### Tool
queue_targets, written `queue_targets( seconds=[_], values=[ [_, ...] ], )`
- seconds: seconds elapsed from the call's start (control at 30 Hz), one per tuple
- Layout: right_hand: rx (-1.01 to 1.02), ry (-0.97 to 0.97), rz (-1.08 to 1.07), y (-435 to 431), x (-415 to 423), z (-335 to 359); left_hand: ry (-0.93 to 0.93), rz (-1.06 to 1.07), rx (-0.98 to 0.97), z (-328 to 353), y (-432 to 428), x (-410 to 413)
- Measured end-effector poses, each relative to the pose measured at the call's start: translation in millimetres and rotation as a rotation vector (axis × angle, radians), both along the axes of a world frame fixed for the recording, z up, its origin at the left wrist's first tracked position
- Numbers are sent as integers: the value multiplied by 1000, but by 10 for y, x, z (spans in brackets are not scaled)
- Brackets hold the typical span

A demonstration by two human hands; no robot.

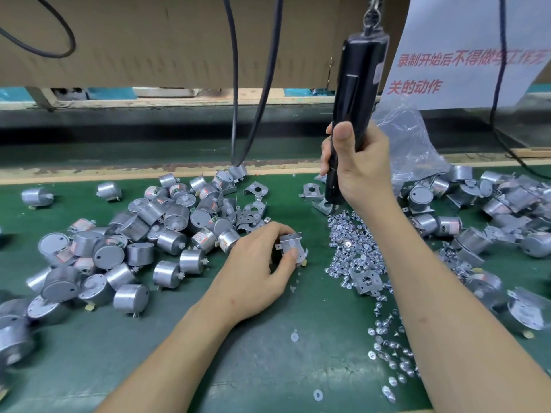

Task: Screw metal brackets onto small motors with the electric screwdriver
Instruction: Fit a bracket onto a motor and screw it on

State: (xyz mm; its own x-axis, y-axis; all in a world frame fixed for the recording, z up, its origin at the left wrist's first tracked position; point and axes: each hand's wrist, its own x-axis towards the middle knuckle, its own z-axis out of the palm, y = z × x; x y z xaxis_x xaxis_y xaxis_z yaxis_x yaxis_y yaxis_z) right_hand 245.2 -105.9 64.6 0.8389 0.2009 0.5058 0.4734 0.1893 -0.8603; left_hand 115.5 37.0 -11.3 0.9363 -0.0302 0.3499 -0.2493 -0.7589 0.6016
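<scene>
green mat (268, 368) strewn with motors (171, 241), screws (354, 248).

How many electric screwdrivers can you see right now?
1: the black screwdriver hangs from above, gripped by the right hand, its tip near the screws. None other in view.

Single head-worn wide-angle view, close above the green-covered flat work bench (262, 362), facing forward and down. Bench's near edge at frame bottom, far edge's pale wooden strip (119, 174) across mid-frame.
</scene>
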Motion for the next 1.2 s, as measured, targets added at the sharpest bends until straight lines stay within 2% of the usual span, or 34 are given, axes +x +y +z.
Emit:
queue_targets(
  seconds=[1.2],
  values=[
    [-40, -26, -52, -1, 74, -98, -13, -24, -13, -1, -21, 5]
  ],
)
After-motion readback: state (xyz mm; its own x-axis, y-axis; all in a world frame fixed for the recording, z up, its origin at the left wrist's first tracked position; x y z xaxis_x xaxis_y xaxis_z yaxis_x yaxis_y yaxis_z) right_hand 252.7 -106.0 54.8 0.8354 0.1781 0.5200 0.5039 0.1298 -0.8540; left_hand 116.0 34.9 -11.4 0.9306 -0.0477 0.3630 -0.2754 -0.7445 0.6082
